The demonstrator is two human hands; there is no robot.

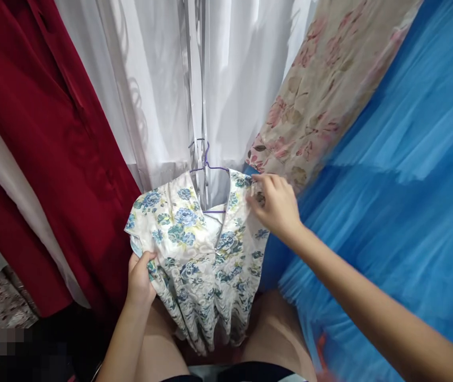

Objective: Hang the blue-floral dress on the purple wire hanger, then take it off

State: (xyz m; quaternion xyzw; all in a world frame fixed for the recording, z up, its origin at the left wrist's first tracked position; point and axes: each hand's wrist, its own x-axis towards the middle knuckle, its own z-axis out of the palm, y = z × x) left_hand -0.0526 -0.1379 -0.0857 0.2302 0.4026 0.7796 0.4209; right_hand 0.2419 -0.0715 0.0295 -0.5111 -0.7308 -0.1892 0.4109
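Observation:
A white top with blue and green flowers, V-necked and short-sleeved, hangs on a thin purple hanger in front of me. The hanger's hook lies close to some narrow pale ribbons; whether it hangs from them I cannot tell. My left hand is closed on the top's side edge, just below the armhole, with the thumb lying over the cloth. At the opposite shoulder, my right hand has thumb and fingers closed on the fabric. The lower part of the top falls in gathered folds between my knees.
Dark red cloth hangs on the left, with white fabric straight behind the top. Pink-flowered beige cloth and blue tulle hang close on the right, beside my right arm. My bare legs are below.

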